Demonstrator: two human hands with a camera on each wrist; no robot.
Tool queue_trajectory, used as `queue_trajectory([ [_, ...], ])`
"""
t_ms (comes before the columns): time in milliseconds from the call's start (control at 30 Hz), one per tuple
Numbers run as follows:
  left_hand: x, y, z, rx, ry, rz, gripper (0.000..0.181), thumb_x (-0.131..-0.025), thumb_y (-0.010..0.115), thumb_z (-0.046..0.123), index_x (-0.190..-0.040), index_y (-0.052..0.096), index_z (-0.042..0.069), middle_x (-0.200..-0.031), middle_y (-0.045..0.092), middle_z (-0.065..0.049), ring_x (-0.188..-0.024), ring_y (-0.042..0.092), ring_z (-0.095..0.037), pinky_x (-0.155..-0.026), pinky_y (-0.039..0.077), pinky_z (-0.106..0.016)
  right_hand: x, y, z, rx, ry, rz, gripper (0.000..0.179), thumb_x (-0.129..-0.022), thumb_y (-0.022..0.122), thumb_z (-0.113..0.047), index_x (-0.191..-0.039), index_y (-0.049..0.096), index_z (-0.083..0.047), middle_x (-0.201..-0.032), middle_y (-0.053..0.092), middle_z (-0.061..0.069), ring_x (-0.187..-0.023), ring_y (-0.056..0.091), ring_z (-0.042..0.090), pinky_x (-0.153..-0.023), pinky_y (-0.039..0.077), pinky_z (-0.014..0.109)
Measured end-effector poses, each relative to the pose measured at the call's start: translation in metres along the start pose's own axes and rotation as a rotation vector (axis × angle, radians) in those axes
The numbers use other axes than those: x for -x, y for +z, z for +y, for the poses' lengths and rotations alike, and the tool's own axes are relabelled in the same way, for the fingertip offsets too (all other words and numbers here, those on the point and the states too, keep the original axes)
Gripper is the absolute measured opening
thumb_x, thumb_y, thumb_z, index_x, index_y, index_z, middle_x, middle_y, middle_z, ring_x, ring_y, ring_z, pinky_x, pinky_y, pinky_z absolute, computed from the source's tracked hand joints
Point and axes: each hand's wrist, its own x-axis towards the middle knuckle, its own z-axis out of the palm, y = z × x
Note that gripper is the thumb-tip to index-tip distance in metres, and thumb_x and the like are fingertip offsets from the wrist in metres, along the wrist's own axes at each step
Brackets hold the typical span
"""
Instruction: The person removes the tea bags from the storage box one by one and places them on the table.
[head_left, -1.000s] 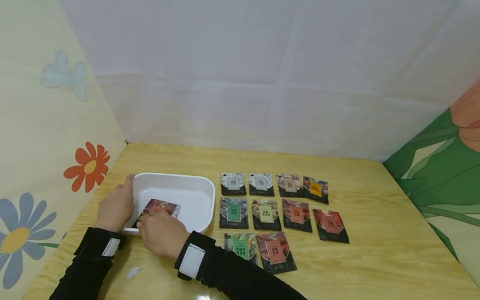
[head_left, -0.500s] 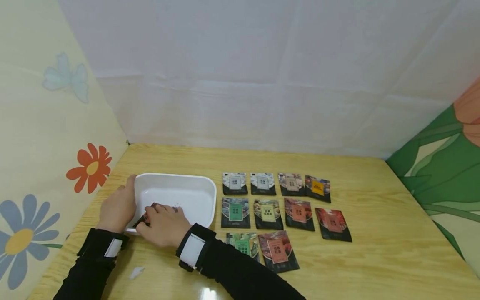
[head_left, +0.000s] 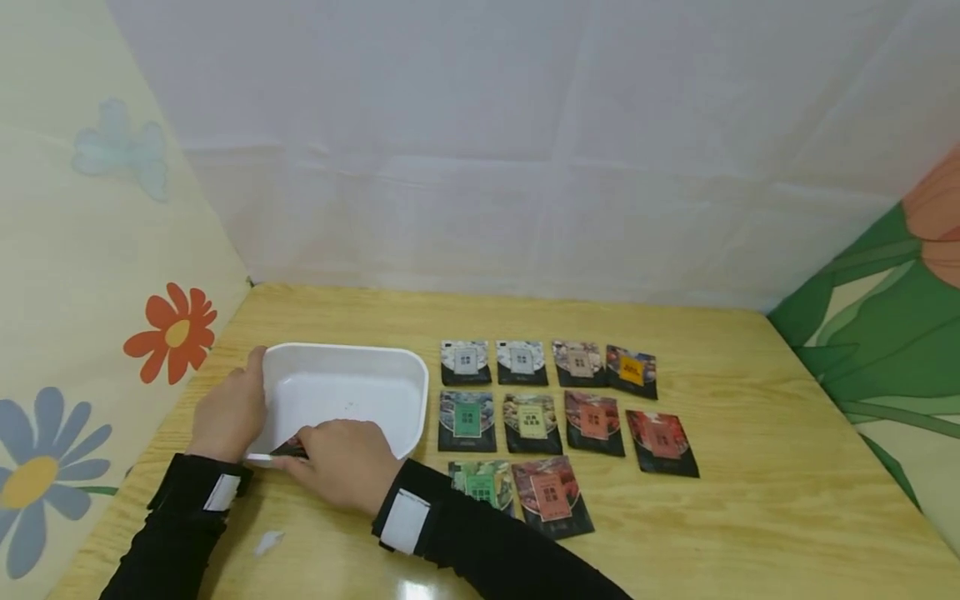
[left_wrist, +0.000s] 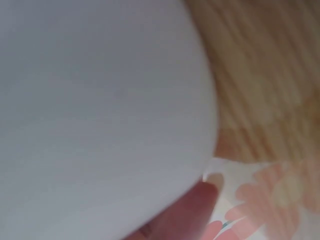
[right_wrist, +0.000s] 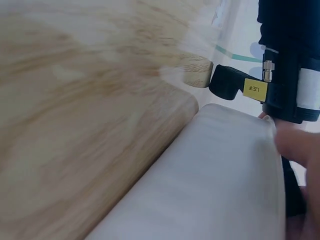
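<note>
In the head view my left hand grips the left side of a white plastic tray, its fingers along the outer wall. The left wrist view is mostly filled by the tray wall, with a fingertip at its edge. My right hand is over the tray's near rim, thumb and fingers pinching a dark printed sachet. Only a dark corner of that sachet shows; the hand covers the rest. In the right wrist view the right hand is blurred beside the tray's outer wall.
Right of the tray, several printed sachets lie in loose rows on the wooden table. One red sachet lies farthest right. A small white scrap is near the front. Patterned sheets line both sides, and a white sheet hangs behind.
The right hand has closed further over the sachet in the tray, whose printed face showed a second ago and is now covered. The left hand stays on the tray.
</note>
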Motion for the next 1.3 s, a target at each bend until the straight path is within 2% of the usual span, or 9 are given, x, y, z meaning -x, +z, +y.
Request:
queue_trajectory([
  [133, 0.001, -0.002, -0.001, -0.007, 0.004, 0.008, 0.058, -0.087, 0.061, 0.000, -0.136, 0.031, -0.009, -0.081, 0.054, -0.030, -0.056, 0.054, -0.032, -0.051, 0.049, -0.047, 0.007, -0.004, 0.001, 0.069, -0.065, 0.031, 0.027, -0.096, 0.048, -0.049, -0.094, 0.067, -0.030, -0.073, 0.058, -0.019, -0.058, 0.045, -0.006, -0.046, 0.032, 0.018],
  [300, 0.002, -0.003, 0.000, -0.003, 0.006, 0.015, 0.056, -0.088, 0.060, 0.001, -0.135, 0.032, -0.009, -0.080, 0.054, -0.029, -0.055, 0.054, -0.032, -0.051, 0.049, -0.047, 0.015, -0.010, 0.002, 0.093, -0.122, 0.041, 0.023, -0.100, 0.045, -0.035, -0.096, 0.066, -0.027, -0.078, 0.062, -0.018, -0.065, 0.054, -0.007, -0.050, 0.037, 0.016],
  [500, 0.001, -0.002, 0.001, 0.006, 0.007, 0.029, 0.057, -0.087, 0.061, 0.001, -0.135, 0.032, -0.009, -0.081, 0.055, -0.030, -0.056, 0.053, -0.032, -0.054, 0.050, -0.048, 0.027, -0.019, 0.006, 0.107, -0.173, 0.071, 0.025, -0.098, 0.051, -0.024, -0.118, 0.065, -0.029, -0.102, 0.067, -0.021, -0.083, 0.061, -0.008, -0.058, 0.042, 0.012],
  [600, 0.001, -0.002, 0.001, 0.010, 0.000, 0.018, 0.057, -0.087, 0.061, 0.001, -0.136, 0.032, -0.009, -0.083, 0.055, -0.031, -0.056, 0.054, -0.033, -0.053, 0.050, -0.048, 0.032, -0.023, 0.008, 0.128, -0.193, 0.102, 0.026, -0.097, 0.053, -0.027, -0.119, 0.065, -0.032, -0.104, 0.066, -0.023, -0.083, 0.062, -0.008, -0.056, 0.041, 0.013],
  [767, 0.000, -0.002, 0.003, 0.012, -0.024, -0.025, 0.061, -0.087, 0.063, 0.001, -0.138, 0.030, -0.008, -0.086, 0.055, -0.031, -0.059, 0.054, -0.033, -0.055, 0.050, -0.047, 0.043, -0.030, 0.013, 0.089, -0.194, 0.069, 0.028, -0.099, 0.047, -0.039, -0.119, 0.064, -0.030, -0.109, 0.065, -0.023, -0.088, 0.061, -0.009, -0.056, 0.041, 0.012],
  [867, 0.000, -0.001, 0.003, 0.008, -0.023, -0.026, 0.062, -0.087, 0.063, 0.001, -0.138, 0.029, -0.008, -0.086, 0.054, -0.031, -0.058, 0.053, -0.032, -0.054, 0.050, -0.046, 0.050, -0.037, 0.018, 0.053, -0.201, 0.053, 0.030, -0.100, 0.045, -0.037, -0.122, 0.063, -0.028, -0.116, 0.063, -0.022, -0.095, 0.061, -0.009, -0.064, 0.044, 0.011],
  [933, 0.000, -0.001, 0.002, 0.006, -0.017, -0.019, 0.063, -0.086, 0.063, 0.001, -0.138, 0.030, -0.008, -0.085, 0.054, -0.031, -0.058, 0.052, -0.032, -0.054, 0.050, -0.046, 0.054, -0.040, 0.023, 0.059, -0.212, 0.059, 0.027, -0.100, 0.046, -0.033, -0.119, 0.064, -0.028, -0.114, 0.064, -0.022, -0.093, 0.061, -0.009, -0.064, 0.044, 0.011],
  [1100, 0.001, -0.001, 0.000, 0.008, -0.008, -0.023, 0.065, -0.085, 0.064, 0.000, -0.138, 0.029, -0.009, -0.087, 0.054, -0.033, -0.059, 0.053, -0.034, -0.058, 0.051, -0.049, 0.064, -0.042, 0.037, 0.090, -0.260, 0.153, 0.024, -0.100, 0.047, -0.028, -0.114, 0.066, -0.027, -0.107, 0.067, -0.020, -0.088, 0.063, -0.006, -0.062, 0.044, 0.011],
  [1300, 0.001, -0.002, 0.000, 0.008, -0.001, -0.026, 0.065, -0.084, 0.065, 0.000, -0.138, 0.029, -0.009, -0.087, 0.055, -0.032, -0.058, 0.053, -0.033, -0.059, 0.051, -0.050, 0.080, -0.046, 0.050, 0.030, -0.320, 0.235, 0.028, -0.100, 0.047, -0.025, -0.122, 0.064, -0.024, -0.118, 0.065, -0.014, -0.104, 0.062, -0.002, -0.078, 0.045, 0.010],
])
